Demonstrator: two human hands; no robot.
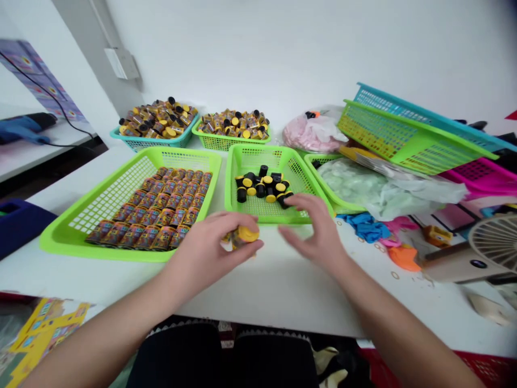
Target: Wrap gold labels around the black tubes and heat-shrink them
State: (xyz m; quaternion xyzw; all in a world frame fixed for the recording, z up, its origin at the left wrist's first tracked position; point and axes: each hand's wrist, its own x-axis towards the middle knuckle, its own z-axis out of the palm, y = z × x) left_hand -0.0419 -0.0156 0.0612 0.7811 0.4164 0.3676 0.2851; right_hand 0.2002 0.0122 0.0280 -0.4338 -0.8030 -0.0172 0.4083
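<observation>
My left hand (220, 237) is closed around a small canister with a yellow cap (247, 234), held over the white table. Most of its body is hidden by my fingers. To the right, my right hand (313, 229) is slightly blurred, with thumb and fingers apart and nothing between them. Its fingertips are near the front right corner of a green basket (269, 218), where several black canisters with yellow caps (260, 189) lie loose. Left of my left hand, a larger green basket (76, 218) holds rows of canisters wrapped in printed labels (161, 202).
Behind stand a teal basket (153, 143) and a green basket (230, 142), both heaped with labelled canisters. Stacked baskets (412, 134) lean at the right above plastic bags (363, 186). Blue and orange scraps (404, 257) and a fan (476, 253) occupy the table's right side.
</observation>
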